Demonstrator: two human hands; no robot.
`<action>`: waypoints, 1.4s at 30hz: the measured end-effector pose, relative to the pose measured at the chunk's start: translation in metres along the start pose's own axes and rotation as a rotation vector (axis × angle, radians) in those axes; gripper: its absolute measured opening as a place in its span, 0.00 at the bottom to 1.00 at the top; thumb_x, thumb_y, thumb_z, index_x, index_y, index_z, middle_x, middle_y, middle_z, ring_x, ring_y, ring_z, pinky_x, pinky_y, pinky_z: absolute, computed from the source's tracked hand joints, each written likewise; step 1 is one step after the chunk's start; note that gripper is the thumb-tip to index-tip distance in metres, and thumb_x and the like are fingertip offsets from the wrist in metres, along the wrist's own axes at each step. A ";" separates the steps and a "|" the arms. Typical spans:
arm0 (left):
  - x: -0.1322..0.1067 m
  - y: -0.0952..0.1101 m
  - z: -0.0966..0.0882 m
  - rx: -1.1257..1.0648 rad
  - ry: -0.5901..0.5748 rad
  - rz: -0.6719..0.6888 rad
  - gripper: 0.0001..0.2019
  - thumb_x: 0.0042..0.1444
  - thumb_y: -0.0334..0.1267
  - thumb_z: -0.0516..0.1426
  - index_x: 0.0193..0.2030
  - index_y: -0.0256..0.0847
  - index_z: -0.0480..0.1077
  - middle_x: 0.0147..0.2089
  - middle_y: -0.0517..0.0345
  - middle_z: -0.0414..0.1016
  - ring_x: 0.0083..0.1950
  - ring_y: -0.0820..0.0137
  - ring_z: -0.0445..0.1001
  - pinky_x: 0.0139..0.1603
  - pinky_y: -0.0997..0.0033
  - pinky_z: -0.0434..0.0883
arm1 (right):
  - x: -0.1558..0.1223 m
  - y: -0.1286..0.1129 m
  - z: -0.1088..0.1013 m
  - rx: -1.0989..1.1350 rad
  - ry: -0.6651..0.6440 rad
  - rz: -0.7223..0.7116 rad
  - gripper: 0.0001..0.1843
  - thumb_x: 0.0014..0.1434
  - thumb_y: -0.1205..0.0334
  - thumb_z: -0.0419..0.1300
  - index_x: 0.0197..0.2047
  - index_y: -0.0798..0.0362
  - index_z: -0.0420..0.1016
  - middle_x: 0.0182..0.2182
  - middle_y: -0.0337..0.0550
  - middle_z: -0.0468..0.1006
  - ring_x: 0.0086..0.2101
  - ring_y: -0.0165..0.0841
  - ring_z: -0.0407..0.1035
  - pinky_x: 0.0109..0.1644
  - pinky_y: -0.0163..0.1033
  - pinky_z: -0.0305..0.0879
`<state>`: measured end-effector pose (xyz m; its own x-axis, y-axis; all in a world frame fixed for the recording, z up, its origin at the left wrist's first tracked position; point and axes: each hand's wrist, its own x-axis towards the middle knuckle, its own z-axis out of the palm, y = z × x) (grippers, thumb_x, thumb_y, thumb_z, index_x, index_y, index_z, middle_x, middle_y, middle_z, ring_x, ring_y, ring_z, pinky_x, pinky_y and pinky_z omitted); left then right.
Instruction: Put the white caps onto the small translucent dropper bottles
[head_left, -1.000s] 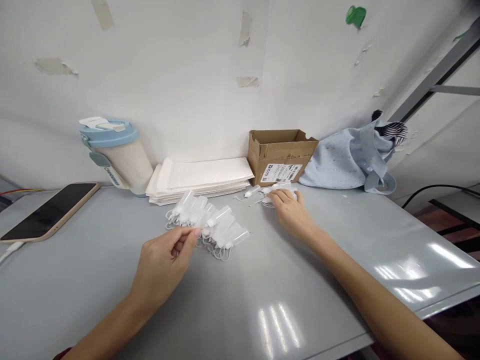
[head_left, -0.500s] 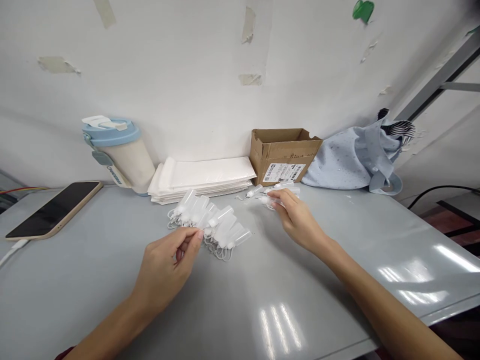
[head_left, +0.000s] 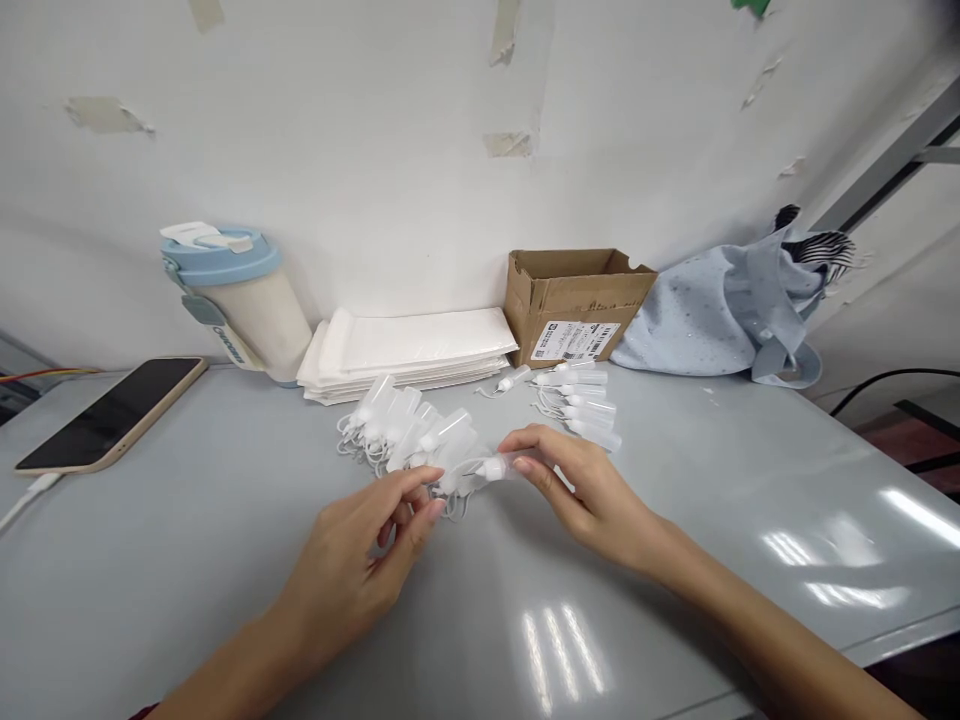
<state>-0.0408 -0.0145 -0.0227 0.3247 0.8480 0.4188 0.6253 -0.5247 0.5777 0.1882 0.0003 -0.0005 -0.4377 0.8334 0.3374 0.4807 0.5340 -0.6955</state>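
Observation:
Between the thumb and fingers of my right hand (head_left: 592, 490) is a small translucent needle-tip bottle (head_left: 493, 468), its thin tip pointing left and a white cord loop beside it. My left hand (head_left: 364, 550) is just left of that tip, thumb and forefinger slightly apart with nothing visible between them. Behind the fingertips lies a heap of similar bottles (head_left: 401, 415) with white loops, partly hidden by the held one. Several more bottles (head_left: 592, 412) lie in a loose row beyond my right hand, and a single bottle (head_left: 514, 379) lies left of that row.
Against the wall stand a cream tumbler (head_left: 259, 315) with a blue lid, a stack of white envelopes (head_left: 420, 340), an open cardboard box (head_left: 581, 310) and a light blue bag (head_left: 690, 315). A phone (head_left: 112, 415) with a cable lies at the left of the grey table (head_left: 480, 620).
My right hand has come from the row at the back toward the heap, bringing a bottle. My left hand has shifted slightly right, and its pinched fingers have parted.

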 end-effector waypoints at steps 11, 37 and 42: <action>-0.001 0.002 0.000 -0.037 -0.060 0.117 0.07 0.61 0.31 0.50 0.39 0.43 0.69 0.26 0.63 0.71 0.24 0.75 0.67 0.25 0.79 0.65 | -0.003 -0.005 0.006 0.070 -0.069 -0.017 0.09 0.65 0.67 0.48 0.46 0.53 0.67 0.38 0.44 0.75 0.37 0.32 0.70 0.41 0.37 0.66; -0.001 0.002 0.001 -0.075 -0.066 0.149 0.08 0.61 0.29 0.51 0.40 0.41 0.70 0.26 0.63 0.71 0.23 0.76 0.65 0.25 0.78 0.64 | -0.005 -0.007 0.006 0.088 -0.096 -0.001 0.09 0.66 0.67 0.49 0.46 0.54 0.68 0.37 0.43 0.75 0.36 0.30 0.69 0.40 0.35 0.64; -0.001 0.002 0.001 -0.065 -0.037 0.170 0.08 0.60 0.27 0.51 0.40 0.42 0.69 0.27 0.63 0.71 0.24 0.76 0.66 0.25 0.79 0.65 | -0.004 -0.007 0.006 0.059 -0.111 -0.007 0.09 0.66 0.67 0.48 0.46 0.55 0.68 0.38 0.44 0.75 0.37 0.30 0.69 0.40 0.35 0.64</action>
<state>-0.0384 -0.0163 -0.0227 0.4491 0.7479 0.4888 0.5121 -0.6638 0.5451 0.1820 -0.0079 -0.0013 -0.5239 0.8071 0.2724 0.4331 0.5277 -0.7307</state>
